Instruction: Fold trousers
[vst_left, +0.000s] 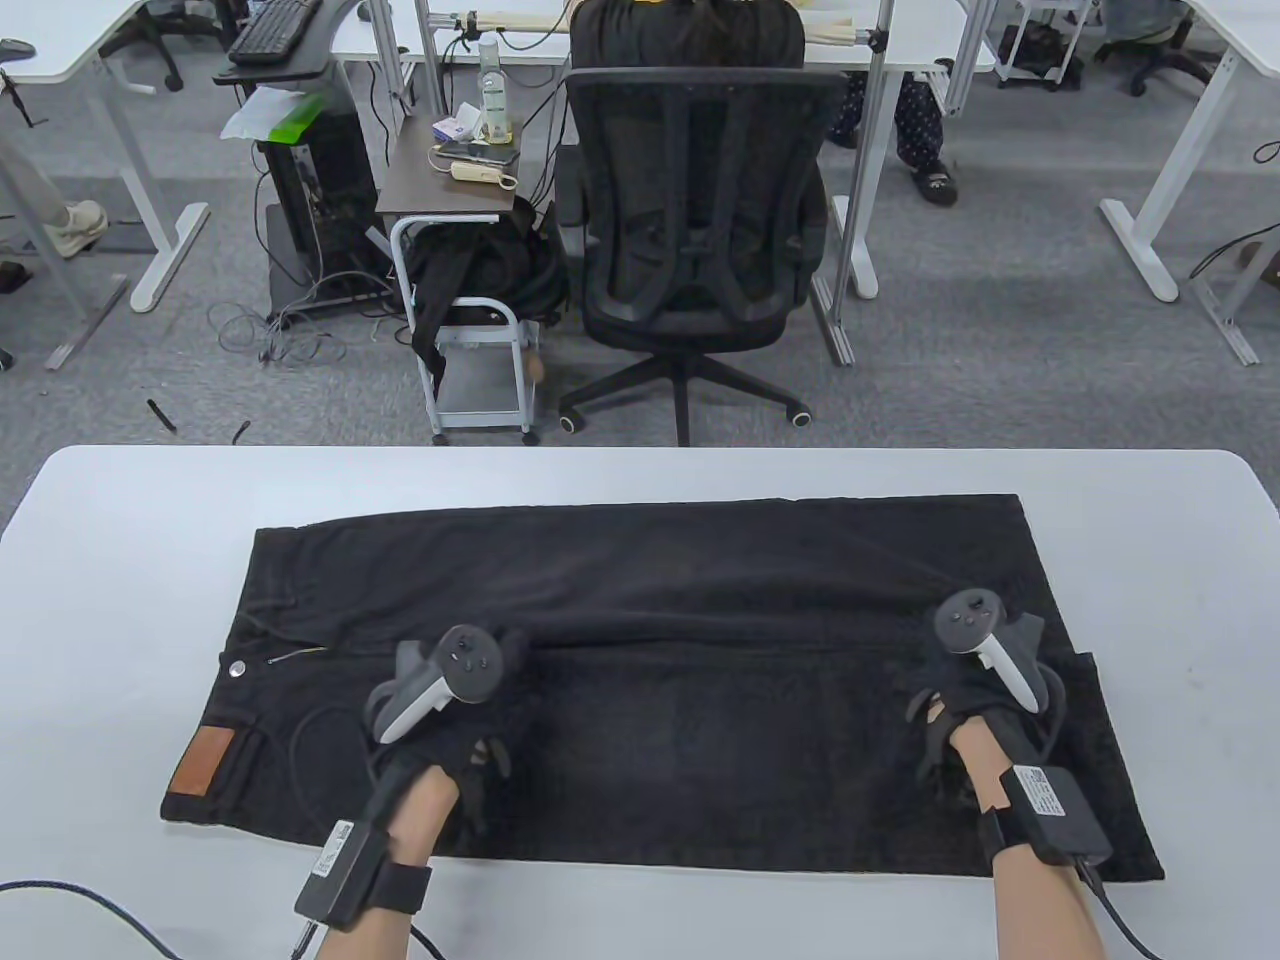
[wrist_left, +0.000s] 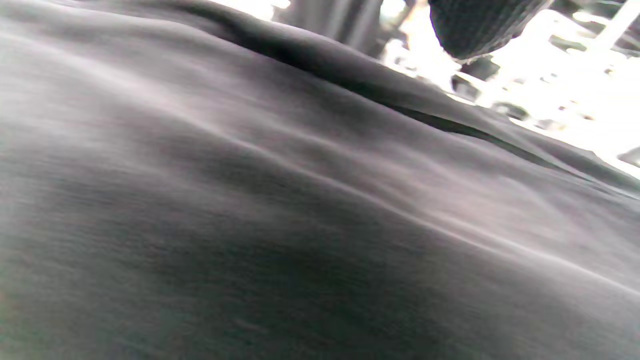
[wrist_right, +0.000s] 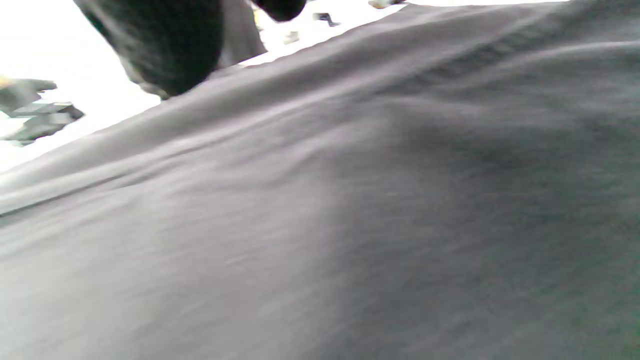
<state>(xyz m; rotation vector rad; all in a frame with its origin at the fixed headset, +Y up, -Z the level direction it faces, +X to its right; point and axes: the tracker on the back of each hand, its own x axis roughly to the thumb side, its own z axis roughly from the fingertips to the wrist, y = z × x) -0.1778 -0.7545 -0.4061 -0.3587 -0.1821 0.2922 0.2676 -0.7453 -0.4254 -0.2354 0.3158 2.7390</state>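
Black trousers (vst_left: 700, 700) lie sideways on the white table (vst_left: 130, 560), waist to the left with a brown patch (vst_left: 203, 760) and a metal button (vst_left: 236, 670). One leg lies over the other, and its long edge runs between my hands. My left hand (vst_left: 470, 690) rests on the cloth near the waist. My right hand (vst_left: 985, 670) rests on it near the hems. The trackers hide the fingers in the table view. Blurred dark cloth (wrist_left: 300, 225) fills the left wrist view, with one gloved fingertip (wrist_left: 480, 25) above it. The right wrist view shows cloth (wrist_right: 350, 225) and a fingertip (wrist_right: 165, 45).
A black office chair (vst_left: 700, 220) and a small cart (vst_left: 470, 300) stand on the floor beyond the table's far edge. Bare white table surface surrounds the trousers on all sides. Cables (vst_left: 80, 895) run from my wrists over the front edge.
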